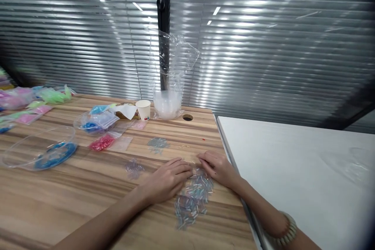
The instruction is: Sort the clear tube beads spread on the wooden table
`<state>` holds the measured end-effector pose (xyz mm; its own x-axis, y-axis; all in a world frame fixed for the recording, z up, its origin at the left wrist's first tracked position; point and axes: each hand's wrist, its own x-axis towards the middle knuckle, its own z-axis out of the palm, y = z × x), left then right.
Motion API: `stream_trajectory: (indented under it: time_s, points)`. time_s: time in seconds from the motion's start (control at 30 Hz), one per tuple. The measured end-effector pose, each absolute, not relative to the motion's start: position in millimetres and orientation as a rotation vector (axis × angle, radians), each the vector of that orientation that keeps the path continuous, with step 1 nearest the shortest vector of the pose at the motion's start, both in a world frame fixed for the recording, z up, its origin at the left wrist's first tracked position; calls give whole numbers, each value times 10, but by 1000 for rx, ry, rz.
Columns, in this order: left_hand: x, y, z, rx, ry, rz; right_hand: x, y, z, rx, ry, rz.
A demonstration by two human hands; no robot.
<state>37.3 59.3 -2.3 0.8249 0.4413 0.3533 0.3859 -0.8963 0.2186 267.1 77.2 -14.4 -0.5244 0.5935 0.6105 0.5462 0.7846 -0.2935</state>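
A long pile of clear, shiny little tube beads point(195, 199) is spread on the wooden table near its right edge. My left hand point(170, 179) rests at the pile's upper left, fingers bent and close together, tips against the beads. Across from it, my right hand point(218, 168) has thumb and forefinger pinched together just above the top of the pile; whatever they hold is too small to make out. Two smaller heaps lie apart: greyish beads point(158, 143) farther back and pale purple beads point(134, 168) to the left of my left hand.
A bag of red beads point(102, 142), a round plastic lid with blue beads point(55, 155), a paper cup point(143, 109) and a bagged stack of clear bowls point(167, 104) stand leftward and behind. Colourful bags point(20, 97) crowd the far left. A white table point(293, 156) adjoins on the right.
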Motion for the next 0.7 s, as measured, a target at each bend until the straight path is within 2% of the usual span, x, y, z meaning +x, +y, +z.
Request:
stream_trajectory:
  time_s: [0.5,0.7]
  points:
    - [376,616,6,2807,699,610,2641,766,-216,-833,-2328,-42]
    - [352,608,-28,2814,707,577,2663,788,-166,-880,-2221,48]
